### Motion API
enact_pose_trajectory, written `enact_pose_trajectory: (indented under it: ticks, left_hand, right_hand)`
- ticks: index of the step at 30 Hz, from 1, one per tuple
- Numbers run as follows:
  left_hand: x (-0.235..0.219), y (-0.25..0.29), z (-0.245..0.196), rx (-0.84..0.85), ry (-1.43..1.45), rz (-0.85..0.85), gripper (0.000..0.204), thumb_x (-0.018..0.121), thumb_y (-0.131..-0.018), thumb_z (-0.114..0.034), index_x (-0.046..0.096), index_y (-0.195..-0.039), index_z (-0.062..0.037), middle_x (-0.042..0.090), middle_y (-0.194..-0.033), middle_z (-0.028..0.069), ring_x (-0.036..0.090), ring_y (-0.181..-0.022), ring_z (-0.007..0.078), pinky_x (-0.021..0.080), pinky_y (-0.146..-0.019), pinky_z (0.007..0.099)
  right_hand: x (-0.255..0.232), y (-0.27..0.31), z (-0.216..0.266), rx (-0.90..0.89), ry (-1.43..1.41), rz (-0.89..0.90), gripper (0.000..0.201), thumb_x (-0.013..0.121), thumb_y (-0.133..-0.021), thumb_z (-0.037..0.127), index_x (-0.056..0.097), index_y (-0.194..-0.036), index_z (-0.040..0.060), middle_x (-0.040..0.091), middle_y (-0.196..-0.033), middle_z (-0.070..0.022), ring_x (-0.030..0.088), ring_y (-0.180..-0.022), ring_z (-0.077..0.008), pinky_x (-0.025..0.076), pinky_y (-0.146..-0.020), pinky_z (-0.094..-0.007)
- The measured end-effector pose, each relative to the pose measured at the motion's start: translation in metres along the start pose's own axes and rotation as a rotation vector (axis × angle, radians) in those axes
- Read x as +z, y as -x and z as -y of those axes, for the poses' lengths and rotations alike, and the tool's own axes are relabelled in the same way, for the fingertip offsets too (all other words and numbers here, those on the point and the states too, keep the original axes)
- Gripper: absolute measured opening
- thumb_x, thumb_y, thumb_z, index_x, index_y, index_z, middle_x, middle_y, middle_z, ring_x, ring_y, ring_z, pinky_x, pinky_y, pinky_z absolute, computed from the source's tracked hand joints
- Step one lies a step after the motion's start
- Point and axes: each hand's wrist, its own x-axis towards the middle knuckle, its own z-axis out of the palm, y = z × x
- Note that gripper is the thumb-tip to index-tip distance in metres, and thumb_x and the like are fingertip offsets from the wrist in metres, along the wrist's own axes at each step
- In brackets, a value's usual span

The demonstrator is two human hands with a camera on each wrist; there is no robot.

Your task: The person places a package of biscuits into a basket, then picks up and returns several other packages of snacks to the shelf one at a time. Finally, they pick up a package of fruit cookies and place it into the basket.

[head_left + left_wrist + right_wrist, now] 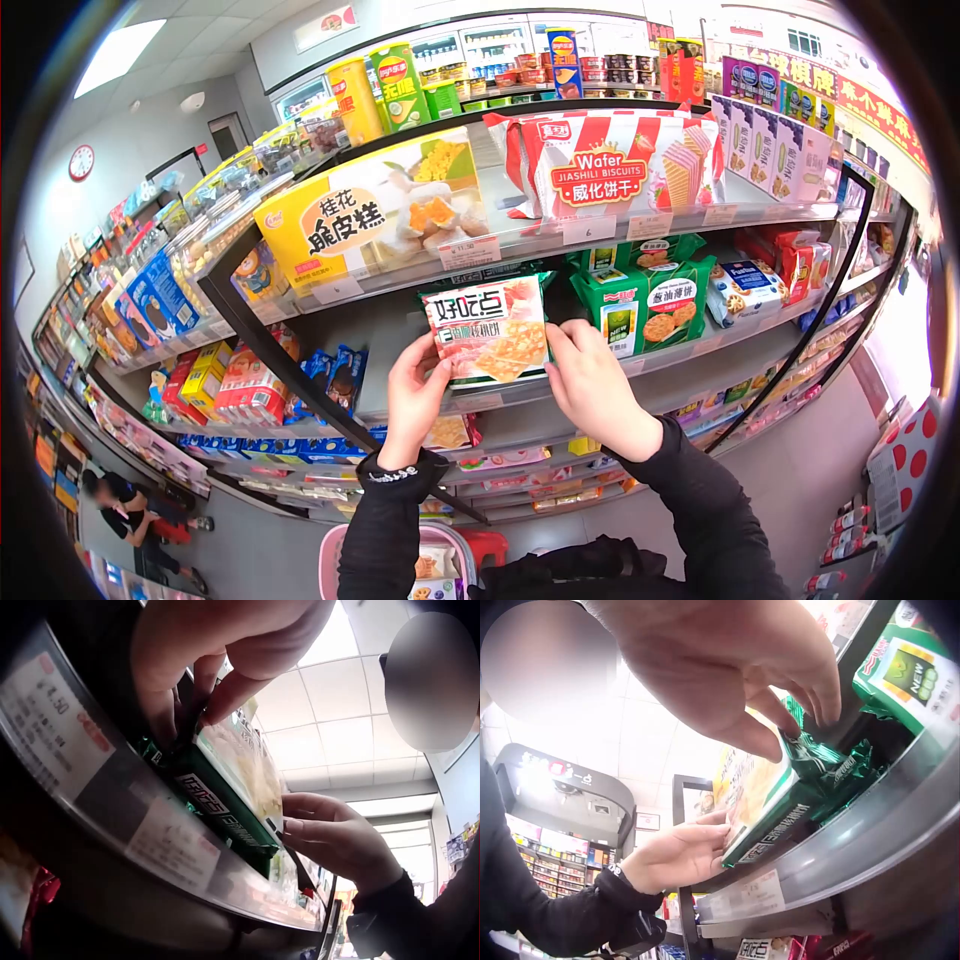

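A green and white biscuit packet (pixel 490 325) is held upright between both hands at the middle shelf, its printed front turned to me. My left hand (pixel 412 400) grips its left side, with the thumb across the front edge. On the opposite side my right hand (pixel 598 385) pinches the packet's right edge. In the right wrist view, thumb and fingers close around the crinkled green end (pixel 821 761) of the wrapper. The packet's dark green underside (pixel 225 810) shows in the left wrist view, right at the shelf's front rim. More green wrapping shows behind it on the shelf.
Green biscuit packs (pixel 655 305) and a blue and white pack (pixel 745 290) stand to the right. Above are a yellow cake box (pixel 375 205) and red-striped wafer bags (pixel 610 165). A black shelf post (pixel 290 345) slants at left. A pink basket (pixel 335 550) with packets stands below.
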Motion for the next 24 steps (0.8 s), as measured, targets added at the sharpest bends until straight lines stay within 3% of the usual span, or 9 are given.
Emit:
enact_pose_trajectory:
  ticks: [3,10,14,16,20,22,24]
  left_hand:
    - [0.002,-0.003,0.005,-0.093,-0.01,0.056,0.036,0.05,-0.082,0.004,0.043,-0.117,0.0058,0.055,-0.104,0.0093,0.056,-0.088,0.014,0.047,-0.076,0.0265]
    - [0.006,-0.018,0.003,-0.082,-0.415,0.158,0.039,0.054,-0.081,-0.002,0.045,-0.117,0.0067,0.057,-0.097,0.0085,0.055,-0.081,0.011,0.046,-0.071,0.0231]
    - [0.006,-0.023,0.011,-0.091,-0.423,0.169,0.038,0.054,-0.081,-0.002,0.045,-0.116,0.0071,0.057,-0.095,0.009,0.055,-0.082,0.0111,0.046,-0.07,0.0236]
    - [0.006,-0.024,0.013,-0.038,-0.408,0.129,0.041,0.058,-0.077,-0.005,0.047,-0.115,0.0051,0.059,-0.091,0.0116,0.056,-0.071,0.0142,0.046,-0.063,0.0263]
    - [0.007,-0.02,0.008,-0.065,-0.416,0.139,0.038,0.055,-0.08,-0.002,0.045,-0.116,0.0073,0.057,-0.092,0.0093,0.055,-0.08,0.0112,0.046,-0.068,0.023]
    - [0.006,-0.02,0.01,-0.053,-0.388,0.112,0.041,0.058,-0.077,-0.006,0.048,-0.115,0.0053,0.059,-0.087,0.0106,0.056,-0.067,0.0112,0.045,-0.06,0.0243]
    - [0.005,-0.022,0.01,-0.08,-0.385,0.128,0.041,0.058,-0.077,-0.007,0.047,-0.114,0.0058,0.058,-0.087,0.0104,0.056,-0.066,0.0107,0.045,-0.059,0.0238]
  right_hand:
    - [0.003,0.003,-0.004,0.125,0.004,0.137,0.042,0.053,-0.072,-0.001,0.041,-0.111,-0.0107,0.049,-0.091,-0.0202,0.052,-0.081,-0.0344,0.043,-0.07,-0.0383]
    - [0.009,0.0,-0.016,0.125,-0.047,0.014,0.046,0.054,-0.073,0.001,0.038,-0.114,-0.0112,0.051,-0.086,-0.0229,0.052,-0.082,-0.0365,0.043,-0.072,-0.0397]
    - [0.007,0.002,-0.018,0.126,-0.082,0.03,0.045,0.054,-0.073,0.001,0.039,-0.114,-0.0097,0.051,-0.087,-0.0227,0.052,-0.082,-0.0363,0.043,-0.072,-0.0396]
    - [0.008,0.005,-0.02,0.107,-0.101,0.025,0.042,0.055,-0.073,0.001,0.041,-0.112,-0.0074,0.051,-0.088,-0.0218,0.052,-0.083,-0.0365,0.043,-0.072,-0.04]
    - [0.003,0.006,-0.02,0.141,-0.16,0.059,0.04,0.055,-0.073,0.001,0.042,-0.11,-0.0062,0.051,-0.09,-0.0211,0.051,-0.085,-0.0366,0.043,-0.074,-0.0401]
    - [0.004,0.008,-0.02,0.123,-0.176,0.045,0.038,0.056,-0.072,0.001,0.044,-0.108,-0.0052,0.052,-0.091,-0.0207,0.051,-0.087,-0.0366,0.043,-0.075,-0.0404]
    - [0.003,0.008,-0.02,0.136,-0.193,0.055,0.038,0.056,-0.072,0.002,0.044,-0.107,-0.0053,0.052,-0.093,-0.0213,0.051,-0.088,-0.0368,0.043,-0.076,-0.0403]
